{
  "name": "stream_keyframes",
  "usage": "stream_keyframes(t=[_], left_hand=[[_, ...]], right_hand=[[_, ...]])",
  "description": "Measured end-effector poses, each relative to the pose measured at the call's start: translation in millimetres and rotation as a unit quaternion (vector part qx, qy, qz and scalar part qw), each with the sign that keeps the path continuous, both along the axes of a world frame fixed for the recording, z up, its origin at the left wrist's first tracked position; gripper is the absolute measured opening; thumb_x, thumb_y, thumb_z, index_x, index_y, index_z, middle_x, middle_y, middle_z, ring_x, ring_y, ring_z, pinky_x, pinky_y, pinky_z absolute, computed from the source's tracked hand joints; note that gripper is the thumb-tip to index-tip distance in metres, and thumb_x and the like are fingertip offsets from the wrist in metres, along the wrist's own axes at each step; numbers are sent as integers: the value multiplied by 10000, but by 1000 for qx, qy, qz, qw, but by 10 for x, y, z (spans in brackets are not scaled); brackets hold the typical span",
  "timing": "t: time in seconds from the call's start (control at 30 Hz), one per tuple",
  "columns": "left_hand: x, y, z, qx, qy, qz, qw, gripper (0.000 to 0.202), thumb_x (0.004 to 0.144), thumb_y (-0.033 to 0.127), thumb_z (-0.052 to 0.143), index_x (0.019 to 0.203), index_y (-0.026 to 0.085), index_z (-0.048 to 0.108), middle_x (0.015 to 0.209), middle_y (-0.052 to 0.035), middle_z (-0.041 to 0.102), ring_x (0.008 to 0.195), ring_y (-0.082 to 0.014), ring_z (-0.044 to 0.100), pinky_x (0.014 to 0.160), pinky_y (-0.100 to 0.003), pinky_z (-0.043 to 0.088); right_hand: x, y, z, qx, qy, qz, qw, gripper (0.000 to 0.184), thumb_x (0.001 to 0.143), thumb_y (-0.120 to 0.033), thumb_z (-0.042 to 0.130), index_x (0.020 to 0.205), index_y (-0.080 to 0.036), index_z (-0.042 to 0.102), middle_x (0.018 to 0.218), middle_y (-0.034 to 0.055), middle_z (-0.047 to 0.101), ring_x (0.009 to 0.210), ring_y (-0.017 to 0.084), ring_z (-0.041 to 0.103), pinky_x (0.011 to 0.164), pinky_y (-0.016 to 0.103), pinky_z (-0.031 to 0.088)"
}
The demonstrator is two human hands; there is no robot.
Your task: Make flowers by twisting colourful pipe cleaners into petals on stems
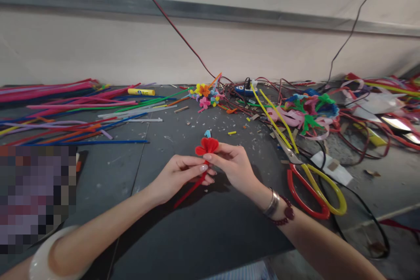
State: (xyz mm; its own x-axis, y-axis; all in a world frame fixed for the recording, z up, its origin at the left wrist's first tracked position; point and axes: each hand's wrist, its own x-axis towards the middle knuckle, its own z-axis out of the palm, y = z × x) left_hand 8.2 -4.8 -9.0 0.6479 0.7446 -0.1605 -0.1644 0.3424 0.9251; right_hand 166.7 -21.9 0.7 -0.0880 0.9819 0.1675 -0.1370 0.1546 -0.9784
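A red pipe-cleaner flower (pixel 206 145) with a red stem (pixel 188 192) is held between both hands over the dark table (pixel 197 236). My left hand (pixel 179 176) is closed around the stem just below the bloom. My right hand (pixel 231 162) pinches the looped petals from the right, with bracelets on its wrist. A small light-blue scrap (pixel 208 133) lies just beyond the flower.
Long coloured pipe cleaners (pixel 65 109) lie across the left. A yellow glue stick (pixel 141 92) sits at the back left. Finished small flowers (pixel 205 94) lie at the centre back. Red-and-yellow scissors (pixel 311 188) rest to the right, near pink and green pieces (pixel 305 113) and cables.
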Motion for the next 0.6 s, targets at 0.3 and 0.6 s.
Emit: stream_keyframes(t=[0.3,0.6], left_hand=[[-22,36,-20,-42,-48,34,997,110,759,200,624,764,119,699,697,-46,692,651,-107,629,677,-206,509],[-23,35,-6,-88,-58,38,994,93,722,209,663,733,120,686,657,-36,677,560,-78,593,560,-167,467]], right_hand=[[-6,-17,-9,23,-3,70,997,96,751,-238,610,778,-180,680,747,4,606,640,98,557,640,244,462],[-2,25,7,-11,60,53,997,17,681,-192,666,670,-179,663,823,5,636,772,112,564,757,253,452]])
